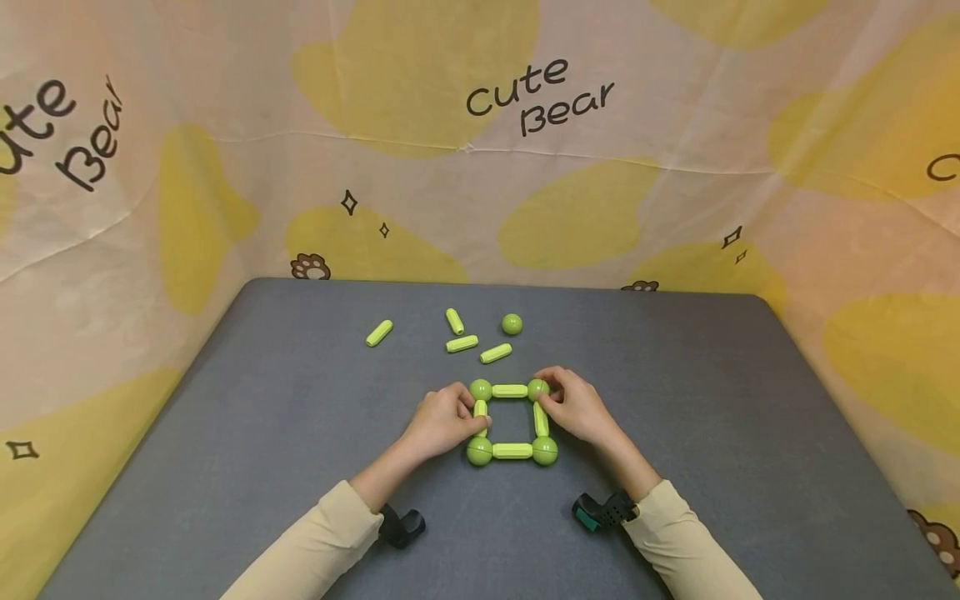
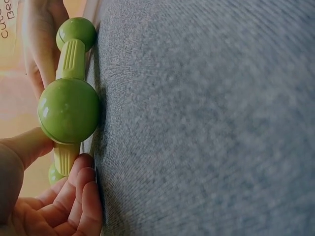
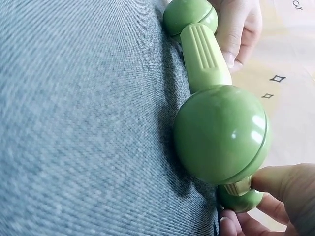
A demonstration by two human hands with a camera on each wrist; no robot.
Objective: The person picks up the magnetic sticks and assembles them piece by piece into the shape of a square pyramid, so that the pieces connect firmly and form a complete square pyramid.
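Observation:
A square frame of green balls and ribbed light-green rods lies on the grey table, a ball at each corner and a rod (image 1: 512, 451) along the near side. My left hand (image 1: 444, 419) pinches the left-side rod (image 1: 480, 408) between thumb and fingers. With my right hand (image 1: 576, 407) I grip the far right corner ball (image 1: 536, 388), thumb on the inner side and fingers around its far side. The near left ball (image 2: 69, 110) and near right ball (image 3: 221, 133) stand large in the wrist views, close against the tabletop. The right-side rod (image 1: 541, 419) joins the two right balls.
Beyond the square lie several loose rods, among them one at the left (image 1: 379, 333) and one nearest the frame (image 1: 496, 354). A loose green ball (image 1: 512, 324) rests to their right. A patterned cloth (image 1: 420, 100) hangs behind the grey table (image 1: 247, 433).

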